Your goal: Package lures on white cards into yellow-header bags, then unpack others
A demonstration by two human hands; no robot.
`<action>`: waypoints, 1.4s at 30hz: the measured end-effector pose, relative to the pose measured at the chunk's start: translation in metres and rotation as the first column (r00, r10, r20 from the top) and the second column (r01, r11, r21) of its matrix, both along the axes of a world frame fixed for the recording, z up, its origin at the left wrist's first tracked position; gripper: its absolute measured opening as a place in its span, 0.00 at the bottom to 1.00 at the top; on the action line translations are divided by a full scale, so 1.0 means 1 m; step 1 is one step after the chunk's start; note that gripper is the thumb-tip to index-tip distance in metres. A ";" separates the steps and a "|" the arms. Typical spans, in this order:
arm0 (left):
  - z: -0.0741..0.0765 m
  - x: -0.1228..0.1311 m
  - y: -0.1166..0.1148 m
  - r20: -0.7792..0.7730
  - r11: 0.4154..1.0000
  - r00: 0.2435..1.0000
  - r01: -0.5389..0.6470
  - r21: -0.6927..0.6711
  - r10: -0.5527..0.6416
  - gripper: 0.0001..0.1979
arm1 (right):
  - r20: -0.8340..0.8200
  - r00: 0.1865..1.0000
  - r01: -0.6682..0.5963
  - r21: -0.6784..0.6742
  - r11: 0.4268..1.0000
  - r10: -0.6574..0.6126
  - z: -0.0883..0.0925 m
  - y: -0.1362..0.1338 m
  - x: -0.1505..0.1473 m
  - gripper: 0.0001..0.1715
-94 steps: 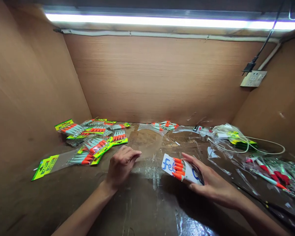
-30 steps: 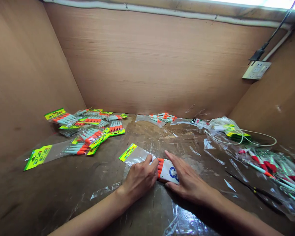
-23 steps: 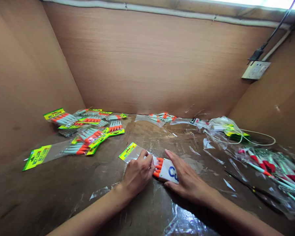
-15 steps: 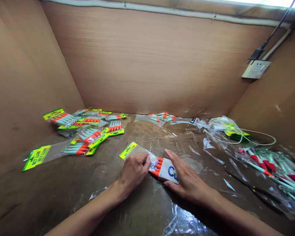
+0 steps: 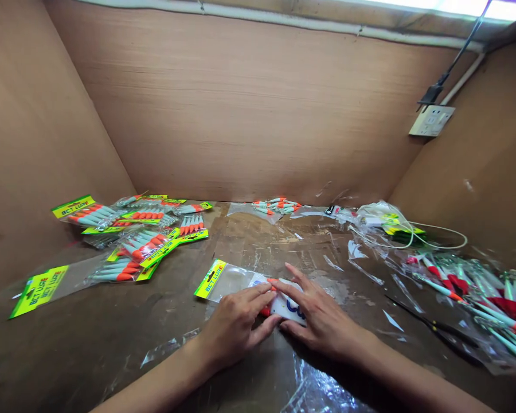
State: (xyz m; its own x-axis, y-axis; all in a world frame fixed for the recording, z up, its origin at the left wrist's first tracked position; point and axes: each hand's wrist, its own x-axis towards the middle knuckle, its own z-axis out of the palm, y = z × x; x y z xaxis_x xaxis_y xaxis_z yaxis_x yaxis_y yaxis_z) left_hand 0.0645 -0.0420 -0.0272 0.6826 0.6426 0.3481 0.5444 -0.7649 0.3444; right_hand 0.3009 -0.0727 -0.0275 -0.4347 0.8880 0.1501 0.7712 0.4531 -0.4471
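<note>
In front of me lies a clear plastic bag (image 5: 237, 281) with a yellow-green BCT LURE header at its left end. Orange-tipped lures (image 5: 265, 311) show in part at the bag's right end, between my hands. My left hand (image 5: 236, 318) has its fingers and thumb around these tips, mostly covering them. A white piece with blue handwriting (image 5: 287, 307) adjoins the tips on the right. My right hand (image 5: 324, 315) spans this piece, thumb on the near side and fingers on the far side. The two hands' fingertips nearly meet, and the lures' bodies are hidden.
Packed lure bags (image 5: 144, 244) are heaped at the left. Loose lures (image 5: 277, 205) lie by the back wall. At the right are black pliers (image 5: 438, 330), a pile of red, white and green lures (image 5: 485, 292), and a white cord (image 5: 449, 244). Plastic scraps (image 5: 322, 384) litter the tabletop.
My left hand has opened from a fist and come right onto the orange tips. My right fingers have moved left towards it. The view has shifted slightly.
</note>
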 end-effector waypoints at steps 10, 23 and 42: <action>-0.014 -0.031 0.019 -0.350 0.971 0.929 -0.184 -0.150 0.122 0.40 | -0.048 0.997 0.057 -0.002 0.998 -0.057 -0.010 0.008 0.014 0.27; -0.016 -0.031 0.016 -0.322 0.968 0.938 -0.188 -0.167 0.126 0.40 | -0.037 0.997 -0.068 -0.103 0.992 0.064 0.010 0.015 0.033 0.31; -0.017 -0.025 0.009 -0.324 0.975 0.941 -0.152 -0.161 0.093 0.43 | -0.097 0.994 0.057 0.006 0.998 -0.056 -0.018 0.012 0.012 0.39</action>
State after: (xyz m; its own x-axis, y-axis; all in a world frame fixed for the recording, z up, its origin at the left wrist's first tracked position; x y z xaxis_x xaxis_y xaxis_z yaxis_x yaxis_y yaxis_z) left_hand 0.0396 -0.0329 -0.0437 0.6495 0.7604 -0.0005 0.7327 -0.6257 0.2677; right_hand 0.3130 -0.0612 -0.0454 -0.3670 0.9091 0.1973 0.7488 0.4145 -0.5171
